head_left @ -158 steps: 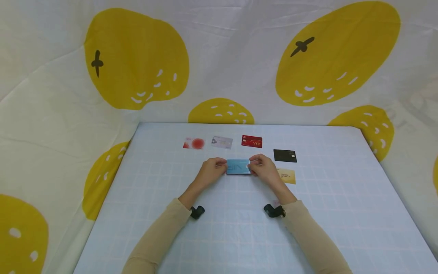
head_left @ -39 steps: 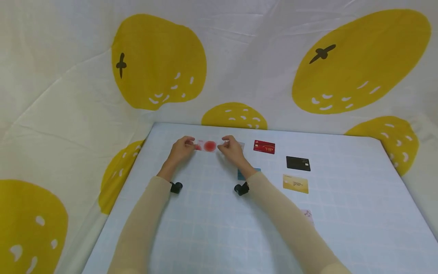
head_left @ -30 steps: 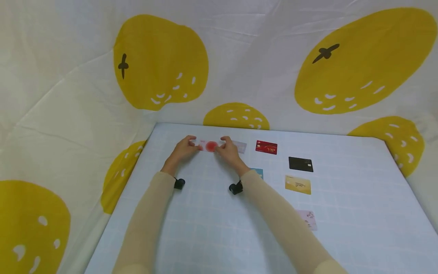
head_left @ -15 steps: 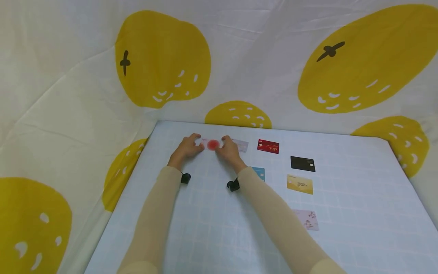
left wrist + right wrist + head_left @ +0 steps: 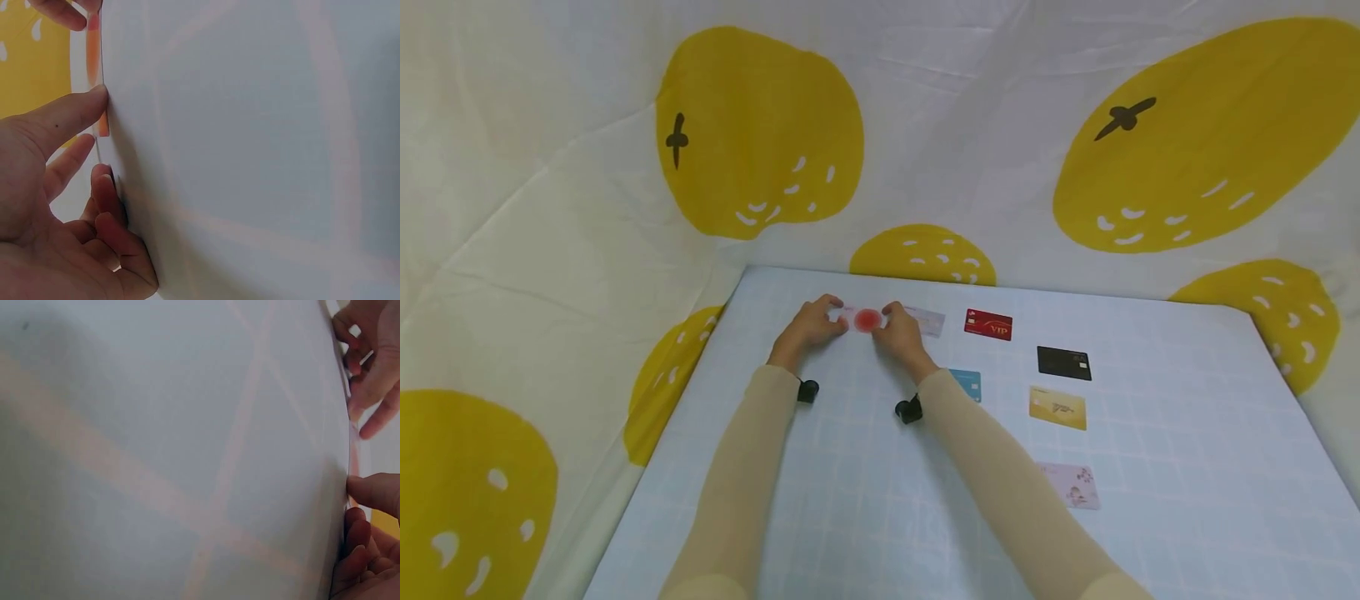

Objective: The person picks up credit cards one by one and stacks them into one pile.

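Note:
Both hands are at a pale card with a red circle [image 5: 867,321], lying on the table at the far left. My left hand [image 5: 810,327] has its thumb on the card's near edge and its index finger towards the far edge. In the left wrist view, that thumb [image 5: 87,106] touches the edge, the last fingers curled on the cloth. My right hand [image 5: 901,335] grips the card's other end, thumb at the near edge. A silvery-white card [image 5: 928,322] lies just right of that hand, its left part hidden. The right forearm partly covers a blue card [image 5: 967,385].
Farther right lie a red VIP card [image 5: 988,324], a black card [image 5: 1063,363] and a gold card [image 5: 1057,407]. A pale flowered card [image 5: 1075,486] is nearer, partly behind the right sleeve. Patterned cloth [image 5: 955,167] hangs behind the table.
Both hands have left the blue card and gone far left to the red-circle card. Over the last second the left hand has shifted right along it. The card itself stays put.

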Tool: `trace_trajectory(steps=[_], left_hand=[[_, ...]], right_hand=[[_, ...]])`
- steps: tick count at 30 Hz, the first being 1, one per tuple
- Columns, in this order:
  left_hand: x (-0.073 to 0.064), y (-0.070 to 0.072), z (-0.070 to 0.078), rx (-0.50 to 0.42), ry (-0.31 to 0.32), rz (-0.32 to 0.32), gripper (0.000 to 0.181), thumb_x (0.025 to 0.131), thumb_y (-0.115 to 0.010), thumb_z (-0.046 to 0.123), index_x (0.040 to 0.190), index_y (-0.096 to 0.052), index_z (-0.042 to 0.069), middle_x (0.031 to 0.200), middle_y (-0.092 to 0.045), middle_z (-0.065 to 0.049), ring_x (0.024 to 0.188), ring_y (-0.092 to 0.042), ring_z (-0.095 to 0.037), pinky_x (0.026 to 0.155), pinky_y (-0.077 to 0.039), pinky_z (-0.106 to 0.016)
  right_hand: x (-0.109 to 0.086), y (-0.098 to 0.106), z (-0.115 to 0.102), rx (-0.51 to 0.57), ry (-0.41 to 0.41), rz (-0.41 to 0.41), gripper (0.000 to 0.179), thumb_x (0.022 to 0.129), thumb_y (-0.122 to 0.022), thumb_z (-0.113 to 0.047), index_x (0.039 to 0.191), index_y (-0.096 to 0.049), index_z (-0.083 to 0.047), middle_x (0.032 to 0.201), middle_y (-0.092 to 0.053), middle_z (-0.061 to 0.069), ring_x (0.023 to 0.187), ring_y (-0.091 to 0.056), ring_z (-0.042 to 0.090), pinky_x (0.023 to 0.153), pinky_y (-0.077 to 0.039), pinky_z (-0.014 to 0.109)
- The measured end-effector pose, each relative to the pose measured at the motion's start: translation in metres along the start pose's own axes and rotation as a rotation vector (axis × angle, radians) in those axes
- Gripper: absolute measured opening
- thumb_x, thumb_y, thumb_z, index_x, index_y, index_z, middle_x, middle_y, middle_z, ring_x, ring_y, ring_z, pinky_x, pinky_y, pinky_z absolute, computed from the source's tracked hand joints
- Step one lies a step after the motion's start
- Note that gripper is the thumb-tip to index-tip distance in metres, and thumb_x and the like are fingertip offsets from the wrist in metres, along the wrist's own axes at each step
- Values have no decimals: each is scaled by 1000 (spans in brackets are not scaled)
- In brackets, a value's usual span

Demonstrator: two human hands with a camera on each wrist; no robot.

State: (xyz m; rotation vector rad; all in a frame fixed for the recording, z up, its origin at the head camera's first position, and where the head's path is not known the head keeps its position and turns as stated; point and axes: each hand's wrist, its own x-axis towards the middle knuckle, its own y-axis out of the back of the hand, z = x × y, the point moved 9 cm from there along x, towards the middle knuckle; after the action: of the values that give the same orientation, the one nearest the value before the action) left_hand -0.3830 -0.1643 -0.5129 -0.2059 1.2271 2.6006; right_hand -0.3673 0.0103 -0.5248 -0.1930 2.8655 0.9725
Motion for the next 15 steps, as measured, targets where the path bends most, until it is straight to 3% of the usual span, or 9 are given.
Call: trace_trajectory(steps=[8,15], left_hand=[[-2,0,3,24,1,-14,50,98,-58,26,144,-48,11,120,-56,-21,110,-51,-35,97,-42,-52],[-3,1,4,10,-42,56,47,96,-59,21,140,-49,10,113,-56,-22,106,-51,-35,92,-43,-51]], right_hand=[[-4,2,-5,29,18,24,40,95,-65,-6,130,-46,0,101,-62,17,83,-57,28,82,-52,37],[-4,3,-8,25,69,104,41,90,-65,0,128,-47,0,89,-60,15,77,-56,27,72,-50,37]])
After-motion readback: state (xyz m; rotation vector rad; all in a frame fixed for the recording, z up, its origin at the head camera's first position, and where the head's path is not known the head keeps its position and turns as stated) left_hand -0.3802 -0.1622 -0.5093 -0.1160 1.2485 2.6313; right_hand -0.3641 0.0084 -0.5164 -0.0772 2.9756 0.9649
